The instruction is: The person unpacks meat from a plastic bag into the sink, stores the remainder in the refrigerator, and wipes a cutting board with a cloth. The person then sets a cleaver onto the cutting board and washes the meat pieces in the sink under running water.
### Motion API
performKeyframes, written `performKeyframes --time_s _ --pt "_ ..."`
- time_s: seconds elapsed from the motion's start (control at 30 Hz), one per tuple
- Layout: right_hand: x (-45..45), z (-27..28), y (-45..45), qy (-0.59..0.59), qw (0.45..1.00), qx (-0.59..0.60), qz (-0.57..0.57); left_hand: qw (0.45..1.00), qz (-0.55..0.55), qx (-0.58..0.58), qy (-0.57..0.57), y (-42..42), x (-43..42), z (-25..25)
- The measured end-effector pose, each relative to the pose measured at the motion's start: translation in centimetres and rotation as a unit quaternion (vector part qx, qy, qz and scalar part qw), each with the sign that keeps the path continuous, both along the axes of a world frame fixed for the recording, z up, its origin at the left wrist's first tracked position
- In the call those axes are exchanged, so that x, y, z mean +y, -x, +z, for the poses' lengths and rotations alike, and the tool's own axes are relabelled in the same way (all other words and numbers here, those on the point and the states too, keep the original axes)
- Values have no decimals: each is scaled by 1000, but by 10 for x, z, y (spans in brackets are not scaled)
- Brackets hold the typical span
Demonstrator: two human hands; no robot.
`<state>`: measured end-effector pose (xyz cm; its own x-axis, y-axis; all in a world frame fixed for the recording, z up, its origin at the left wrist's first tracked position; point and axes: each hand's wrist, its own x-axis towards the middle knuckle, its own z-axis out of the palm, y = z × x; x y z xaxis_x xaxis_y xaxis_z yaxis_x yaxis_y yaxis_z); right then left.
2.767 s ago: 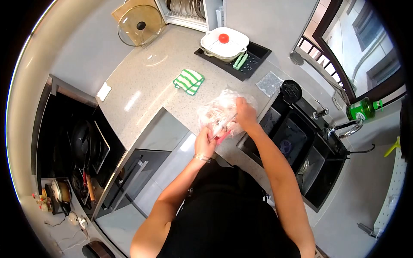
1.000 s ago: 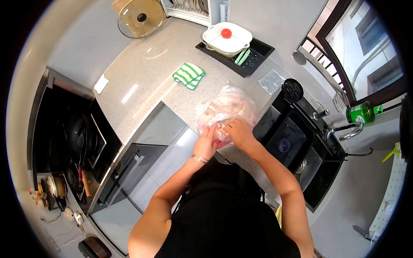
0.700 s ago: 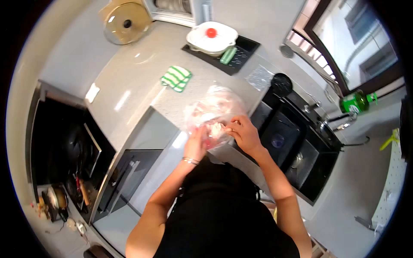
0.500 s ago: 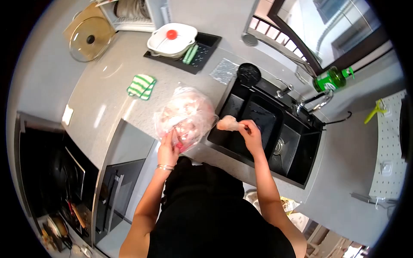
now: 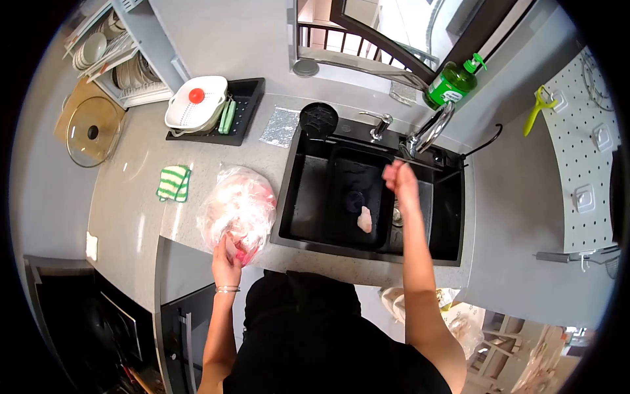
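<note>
A clear plastic bag (image 5: 239,203) with pale pink meat pieces stands on the counter left of the sink. My left hand (image 5: 227,258) grips the bag's near edge, by a red patch. One pale meat piece (image 5: 364,220) lies in the black basin (image 5: 338,226) inside the sink. My right hand (image 5: 401,178) is over the sink, near the faucet (image 5: 430,131), apart from the meat piece; its fingers look bent and are blurred, and I cannot make out whether anything is in them.
Left of the sink are a green-striped cloth (image 5: 174,183), a foil sheet (image 5: 279,127) and a white colander (image 5: 197,108) with a red item on a black tray (image 5: 246,125). A green soap bottle (image 5: 451,85) stands behind the faucet. The stove (image 5: 85,328) is at the lower left.
The view has swung toward the sink. My right hand has let go of the meat piece, which now lies in the basin, and has moved toward the faucet. My left hand still holds the bag.
</note>
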<state>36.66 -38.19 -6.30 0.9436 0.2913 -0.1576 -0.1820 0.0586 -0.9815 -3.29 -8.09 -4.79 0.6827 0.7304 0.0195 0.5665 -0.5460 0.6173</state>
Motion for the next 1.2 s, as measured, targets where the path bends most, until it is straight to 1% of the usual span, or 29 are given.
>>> performKeyframes --time_s 0.03,0.07,0.1,0.13,0.17,0.2,0.27,0.33,0.4,0.47,0.5,0.53,0.6,0.63,0.67,0.7,0.73,0.77,0.8,0.87,0.9,1.0,1.03,1.13,1.17,1.2 --pt "7 52 -1 -91 995 36 -4 1000 1 -3 -1 0 0 -1" --pt "5 67 -14 -177 983 31 29 1000 2 -5 -1 -1 -1 -1" --pt "9 86 -19 -243 969 34 21 1000 8 7 10 -2 -2 1" --pt "11 101 -20 -294 954 37 40 1000 14 18 21 -3 -3 3" --pt "1 98 -30 -328 939 62 82 999 22 30 32 -5 -4 5" --pt "-6 103 -34 -362 920 85 124 1000 10 4 -3 -5 -3 1" --pt "-21 114 -34 -333 931 142 54 996 -11 -49 -74 -3 -1 -11" --pt "-70 102 -52 -348 922 133 107 998 3 -40 -48 -2 -3 -8" --pt "-125 77 -80 -427 882 102 170 999 14 -27 -27 -3 -5 -3" --pt "-150 80 -84 -436 891 129 15 1000 22 -10 -11 -4 -8 3" --pt "-148 82 -83 -446 886 127 -21 1000 21 -9 -12 -5 -7 2" --pt "-145 68 -88 -383 913 128 -66 1000 20 -8 -13 -5 -7 2" --pt "-134 16 -100 -250 947 127 -159 1000 13 -4 -12 -5 -5 1" --pt "-117 2 -93 -121 977 89 -151 1000 11 -3 -10 -6 -4 0" --pt "-91 -10 -84 11 989 51 -140 1000 10 -1 -9 -6 -4 0" --pt "-69 -40 -87 73 983 -65 -154 1000 8 -1 -18 -6 -3 -1" --pt "-46 -63 -91 134 960 -179 -166 1000 7 -2 -19 -6 -3 -2" --pt "-23 -46 -83 257 912 -268 -174 1000 4 -1 -22 -6 -3 -2" --pt "-4 -19 -72 376 840 -348 -179 1000 1 1 -25 -5 -2 -2" --pt "19 0 -74 464 800 -353 -143 999 -10 -6 -32 -4 0 -1" --pt "25 -7 -83 508 756 -385 -149 1000 -11 -1 -28 -4 0 0" --pt "26 -8 -102 597 721 -335 -108 1000 -9 -1 -22 -6 -1 2" --pt "22 -3 -103 616 697 -351 -108 1000 -8 -3 -20 -5 0 0" --pt "3 2 -108 582 705 -378 -146 1000 -10 -3 -24 -5 0 0" --pt "-10 -4 -116 570 714 -362 -187 1000 -9 1 -24 -4 1 1" --pt "-26 -9 -118 527 751 -332 -218 1000 -7 5 -23 -3 0 1"
